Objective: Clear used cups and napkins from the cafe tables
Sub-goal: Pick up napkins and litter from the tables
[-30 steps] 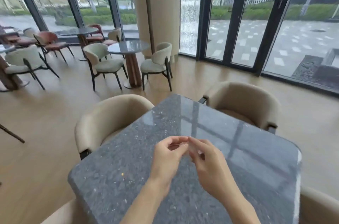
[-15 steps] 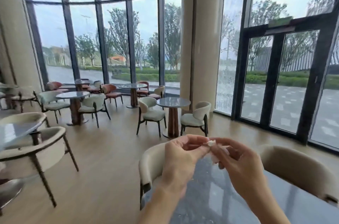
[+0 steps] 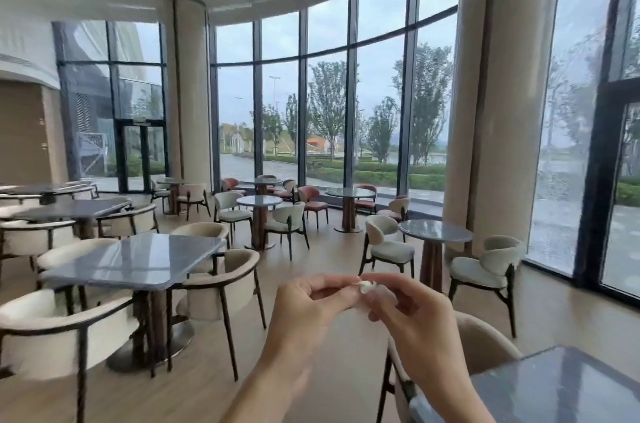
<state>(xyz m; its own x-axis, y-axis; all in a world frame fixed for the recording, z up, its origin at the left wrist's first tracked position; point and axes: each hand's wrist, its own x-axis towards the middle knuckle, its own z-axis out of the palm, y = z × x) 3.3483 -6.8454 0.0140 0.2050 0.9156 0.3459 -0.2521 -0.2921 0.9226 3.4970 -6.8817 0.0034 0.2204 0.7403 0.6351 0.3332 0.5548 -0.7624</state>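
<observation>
Both hands are up in the lower middle of the frame, close together in front of the person. The left hand [image 3: 311, 305] and the right hand [image 3: 412, 315] meet at their fingertips, and between them sits a tiny white scrap of napkin [image 3: 367, 286]. Both hands pinch it, the left from the left side and the right from the right side. The scrap is too small and crumpled to show any long side. It is in the air, not lying on anything. A dark table [image 3: 554, 384] shows at the lower right of the frame, just beside the right arm, so the right hand is the nearer one to it. A big grey table [image 3: 131, 263] stands at the middle left, well apart from the hands, with pale chairs [image 3: 221, 287] round it. No cup or napkin can be seen on any table top in view. The next move probably means carrying the scrap away to a bin, but no bin shows here.
</observation>
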